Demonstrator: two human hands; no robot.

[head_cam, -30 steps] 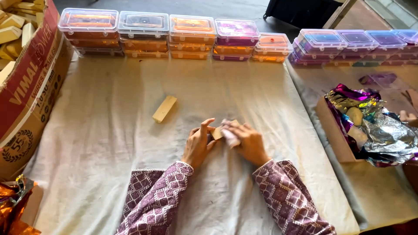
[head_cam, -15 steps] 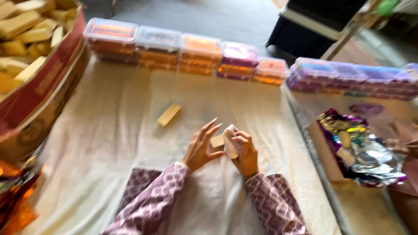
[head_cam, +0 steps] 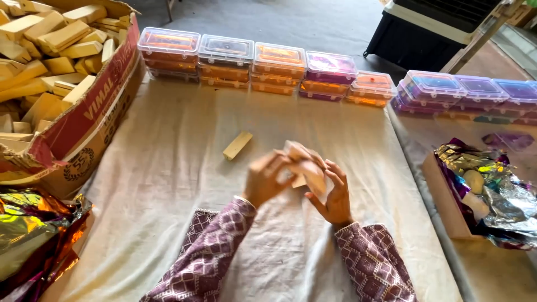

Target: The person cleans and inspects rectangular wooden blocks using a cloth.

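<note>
Both hands, left (head_cam: 267,180) and right (head_cam: 331,193), closed round a small tan wooden block (head_cam: 302,165), seemingly wrapping it, near the loose pale wooden block (head_cam: 237,145).

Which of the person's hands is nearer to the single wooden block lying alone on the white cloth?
The left hand. It is raised just right of the wooden block and below it in the picture, not touching it. The right hand is farther right, beyond the left hand.

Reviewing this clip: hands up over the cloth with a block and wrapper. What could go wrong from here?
The block sits pinched between left hand and right hand above the cloth; it might slip out. The thin wrapper could tear or crease. The left sleeve might drag the cloth.
</note>
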